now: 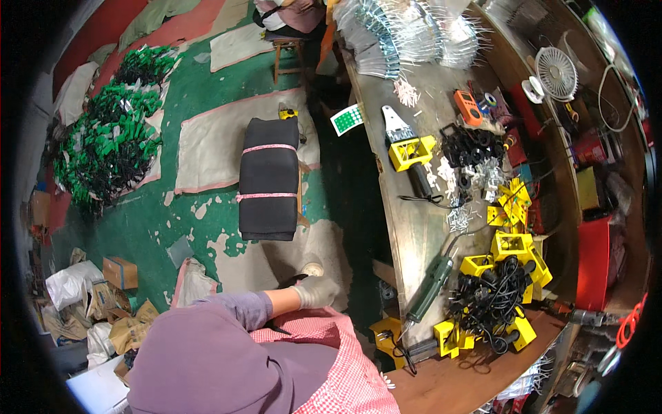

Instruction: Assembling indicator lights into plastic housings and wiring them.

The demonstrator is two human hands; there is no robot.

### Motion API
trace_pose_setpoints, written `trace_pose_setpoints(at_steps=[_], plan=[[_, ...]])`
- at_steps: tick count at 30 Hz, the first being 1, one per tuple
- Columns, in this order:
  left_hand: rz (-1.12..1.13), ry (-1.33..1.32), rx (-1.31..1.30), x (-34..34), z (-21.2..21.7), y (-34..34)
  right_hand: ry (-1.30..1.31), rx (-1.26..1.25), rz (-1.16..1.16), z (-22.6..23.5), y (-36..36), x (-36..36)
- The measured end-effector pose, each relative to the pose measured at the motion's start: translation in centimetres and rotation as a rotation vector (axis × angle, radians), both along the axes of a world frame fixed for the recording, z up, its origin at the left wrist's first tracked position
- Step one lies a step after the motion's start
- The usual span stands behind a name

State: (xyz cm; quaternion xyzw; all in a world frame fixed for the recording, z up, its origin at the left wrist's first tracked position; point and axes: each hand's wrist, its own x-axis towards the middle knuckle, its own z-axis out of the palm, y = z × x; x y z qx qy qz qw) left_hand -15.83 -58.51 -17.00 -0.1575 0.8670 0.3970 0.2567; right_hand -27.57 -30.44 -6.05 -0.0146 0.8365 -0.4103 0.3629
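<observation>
My left hand [318,292], in a pale glove, is low in front of me above my red-checked apron [355,366]. Its fingers are blurred and partly turned away, so their grip does not show. Just beyond it a light-coloured shoe tip [312,269] shows near the floor. My right hand is out of sight. To the right on the workbench [414,234] lies a green electric screwdriver [432,288]. Beside it are tangled black cords [486,303] with yellow housings [512,245]. Farther back, a yellow housing [412,152] has a white blade-like plate and a black handle.
A black padded stool [269,183] with pink straps stands ahead. Green and black bundles [114,131] cover the floor at left. Along the bench are an orange meter [469,108], black rings [472,145], white small parts [458,219], a fan [556,74] and bagged parts [372,41].
</observation>
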Motion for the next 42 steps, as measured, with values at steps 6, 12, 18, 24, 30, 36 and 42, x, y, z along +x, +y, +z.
trace_pose_setpoints(at_steps=[6,12,18,24,30,36,42], plan=[[0.053,0.772,0.143,-8.7,7.5,-2.4,0.053,0.095,0.255,0.3,-1.3,-2.6],[0.031,1.016,0.359,-18.3,12.6,-8.0,0.110,0.241,0.176,1.9,-2.7,-1.3],[-0.028,1.066,0.368,-34.3,16.0,-11.5,0.197,0.399,0.180,5.1,-11.9,-1.0],[-0.374,0.946,0.181,-45.3,17.8,-6.8,0.144,0.388,-0.250,6.0,-14.4,0.5],[-0.617,0.692,-0.452,-55.2,16.9,-0.1,0.020,0.400,-0.355,4.6,-14.0,2.8],[-0.518,0.819,-0.838,-59.0,12.2,3.5,-0.063,0.392,-0.423,1.5,-12.3,6.9],[-0.657,0.870,-0.800,-59.2,15.4,1.5,-0.021,0.324,-0.440,-8.2,-6.8,13.7]])
